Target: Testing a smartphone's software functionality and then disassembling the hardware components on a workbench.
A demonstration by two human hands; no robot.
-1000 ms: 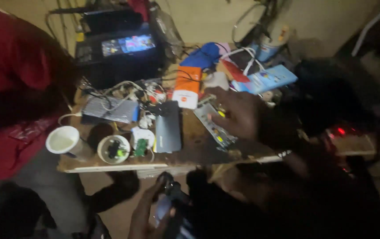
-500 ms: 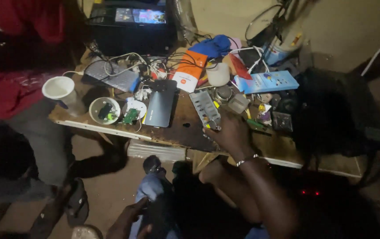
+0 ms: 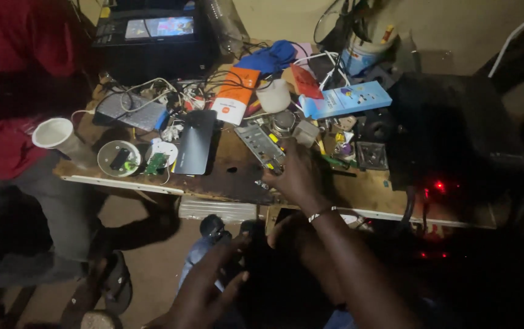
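Circuit board: grey metal strip (image 3: 262, 145) lies flat on the wooden bench (image 3: 371, 194), between the dark phone (image 3: 195, 142) and the small square part (image 3: 371, 155).
Right hand: your right hand (image 3: 298, 175) rests on the board's near end, fingers curled (grip hidden, cannot tell).
Left hand: your left hand (image 3: 204, 286) is low by your lap, fingers spread, touching a dark object (image 3: 213, 226) too dim to identify.
Nearby: white cup (image 3: 54, 134) at the bench's left edge.

The one head-worn view looks steeply down, fairly near, onto a cluttered workbench (image 3: 225, 183).
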